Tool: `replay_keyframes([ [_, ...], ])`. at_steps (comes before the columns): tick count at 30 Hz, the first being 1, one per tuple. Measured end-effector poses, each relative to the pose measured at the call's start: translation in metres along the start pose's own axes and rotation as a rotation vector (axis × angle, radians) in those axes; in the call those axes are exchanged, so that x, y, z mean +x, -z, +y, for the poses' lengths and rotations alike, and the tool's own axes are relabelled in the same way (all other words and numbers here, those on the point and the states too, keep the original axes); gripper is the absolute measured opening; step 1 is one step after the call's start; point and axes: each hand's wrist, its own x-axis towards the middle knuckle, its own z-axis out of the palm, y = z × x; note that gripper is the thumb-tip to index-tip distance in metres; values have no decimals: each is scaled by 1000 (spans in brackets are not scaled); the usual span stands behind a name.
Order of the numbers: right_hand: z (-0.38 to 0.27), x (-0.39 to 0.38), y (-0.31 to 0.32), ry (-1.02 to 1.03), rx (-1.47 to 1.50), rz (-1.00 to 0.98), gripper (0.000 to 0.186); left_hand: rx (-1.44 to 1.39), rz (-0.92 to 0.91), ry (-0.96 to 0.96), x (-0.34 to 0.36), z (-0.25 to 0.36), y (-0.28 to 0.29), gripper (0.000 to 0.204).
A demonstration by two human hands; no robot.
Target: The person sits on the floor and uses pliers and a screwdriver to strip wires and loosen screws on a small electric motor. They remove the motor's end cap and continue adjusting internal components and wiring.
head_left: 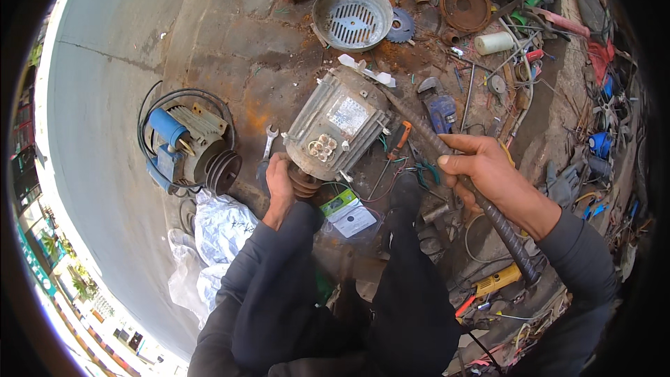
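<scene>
A grey, worn electric motor (331, 119) with a rusty grooved pulley (305, 185) lies in front of me. My left hand (279, 185) is at the motor's lower left beside the pulley, fingers curled; what they grip is hidden. My right hand (467, 171) is closed round a long dark metal bar (495, 216), which slants up to the motor's upper right side. Just left of the motor is an open-end spanner (271, 139). An orange-handled screwdriver (399, 141) and a printed packet (347, 213) lie beside it.
A second motor (192, 146) with coiled cable is at left, above white plastic sheeting (223, 230). Metal housings (352, 17), a rusty disc (466, 5) and a blue vice (440, 110) lie behind. Tools, scrap and a yellow grinder (499, 279) crowd the right. A pale wall (105, 132) rises at left.
</scene>
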Motion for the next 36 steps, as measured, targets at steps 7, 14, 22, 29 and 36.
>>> replay_keyframes([
  [7,50,1,-34,159,24,65,58,70,-37,-85,7,2,1,25],
  [14,52,2,28,78,-44,-18,58,-82,-107,136,15,7,4,27],
  [22,40,24,44,141,-161,-113,62,-267,-159,486,31,16,11,37],
  [29,53,27,35,151,-93,-64,63,-249,-144,518,28,31,0,39],
  [36,74,25,15,196,25,-36,63,-244,-120,512,19,36,0,39],
])
